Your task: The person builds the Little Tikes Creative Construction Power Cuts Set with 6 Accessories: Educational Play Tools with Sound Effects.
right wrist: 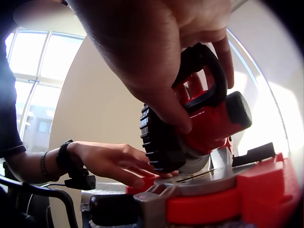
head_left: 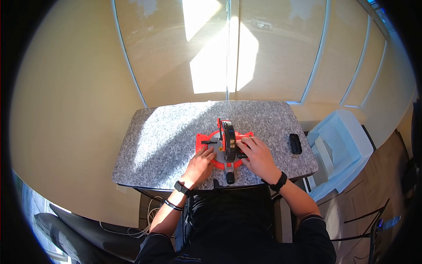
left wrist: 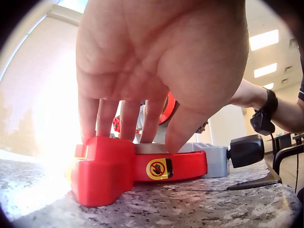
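A small red miter saw (head_left: 230, 147) with a black ribbed blade guard stands on a speckled table. My left hand (head_left: 200, 166) lies over the left side of its base, fingers stretched out and fingertips down on the grey round plate. In the left wrist view the red base (left wrist: 107, 166) bears a yellow no-hand sticker (left wrist: 158, 169), and a black knob (left wrist: 247, 150) sticks out at the front. My right hand (head_left: 259, 159) grips the saw head. The right wrist view has its fingers around the black loop handle (right wrist: 219, 78), the thumb against the red housing.
A black oblong piece (head_left: 295, 144) lies near the table's right edge. Beyond that edge stands a bin with a light blue liner (head_left: 347, 136). The table (head_left: 154, 163) meets a shaded window behind it. White cables (head_left: 151, 213) hang at the lower left.
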Tool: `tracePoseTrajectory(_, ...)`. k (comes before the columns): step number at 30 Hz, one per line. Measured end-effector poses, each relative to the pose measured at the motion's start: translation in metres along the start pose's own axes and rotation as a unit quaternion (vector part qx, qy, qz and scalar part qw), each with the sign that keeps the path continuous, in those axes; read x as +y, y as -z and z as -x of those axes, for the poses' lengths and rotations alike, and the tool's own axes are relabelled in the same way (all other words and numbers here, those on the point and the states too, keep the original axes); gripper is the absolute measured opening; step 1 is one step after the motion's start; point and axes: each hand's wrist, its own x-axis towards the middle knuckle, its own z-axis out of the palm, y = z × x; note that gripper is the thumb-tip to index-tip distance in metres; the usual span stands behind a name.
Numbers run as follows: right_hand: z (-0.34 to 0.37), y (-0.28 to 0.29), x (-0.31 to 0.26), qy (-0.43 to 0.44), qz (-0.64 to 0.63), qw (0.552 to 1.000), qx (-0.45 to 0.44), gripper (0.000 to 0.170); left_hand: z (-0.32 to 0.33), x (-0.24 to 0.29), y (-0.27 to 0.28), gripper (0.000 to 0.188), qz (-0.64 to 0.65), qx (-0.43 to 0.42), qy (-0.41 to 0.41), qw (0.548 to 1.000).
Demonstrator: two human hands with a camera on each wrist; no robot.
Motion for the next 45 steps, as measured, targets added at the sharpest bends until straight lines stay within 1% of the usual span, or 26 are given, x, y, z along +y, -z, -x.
tracePoseTrajectory(7, 0.003, -0.003, -0.001, 0.003, 0.022, 1.000, 0.007, 0.062, 0.000, 0.001, 0.002, 0.045, 0.010, -0.003, 0.000, 1.000)
tracePoseTrajectory(9, 0.001, -0.001, -0.003, 0.013, 0.063, 0.998, 0.026, 0.061, 0.000, 0.001, 0.002, 0.045, 0.012, -0.002, 0.000, 1.000)
tracePoseTrajectory(12, -0.003, 0.000, -0.004, 0.001, 0.058, 0.997, 0.050, 0.060, 0.000, 0.001, 0.003, 0.045, 0.016, -0.003, 0.003, 1.000)
tracePoseTrajectory(16, -0.009, 0.006, -0.007, -0.009, 0.042, 0.997, 0.060, 0.060, 0.001, 0.001, 0.002, 0.044, 0.016, 0.001, 0.000, 1.000)
tracePoseTrajectory(21, -0.010, 0.011, -0.009, -0.026, 0.063, 0.993, 0.097, 0.062, 0.001, -0.001, 0.000, 0.044, 0.019, 0.004, 0.000, 1.000)
tracePoseTrajectory(24, -0.012, 0.016, -0.009, -0.024, 0.061, 0.993, 0.099, 0.058, 0.001, -0.003, -0.002, 0.044, 0.024, 0.011, -0.006, 1.000)
tracePoseTrajectory(28, -0.013, 0.019, -0.007, -0.029, 0.059, 0.993, 0.102, 0.058, 0.001, -0.002, -0.001, 0.044, 0.023, 0.010, -0.004, 1.000)
tracePoseTrajectory(36, -0.019, 0.025, -0.003, -0.036, 0.059, 0.988, 0.136, 0.058, 0.001, -0.002, -0.001, 0.045, 0.033, 0.003, 0.004, 0.999)
tracePoseTrajectory(40, -0.022, 0.025, 0.001, -0.032, 0.066, 0.986, 0.147, 0.056, 0.001, -0.001, 0.000, 0.045, 0.032, 0.004, 0.001, 0.999)
tracePoseTrajectory(45, -0.026, 0.026, 0.001, -0.013, 0.048, 0.986, 0.157, 0.050, 0.001, -0.001, 0.000, 0.046, 0.030, 0.006, -0.001, 1.000)
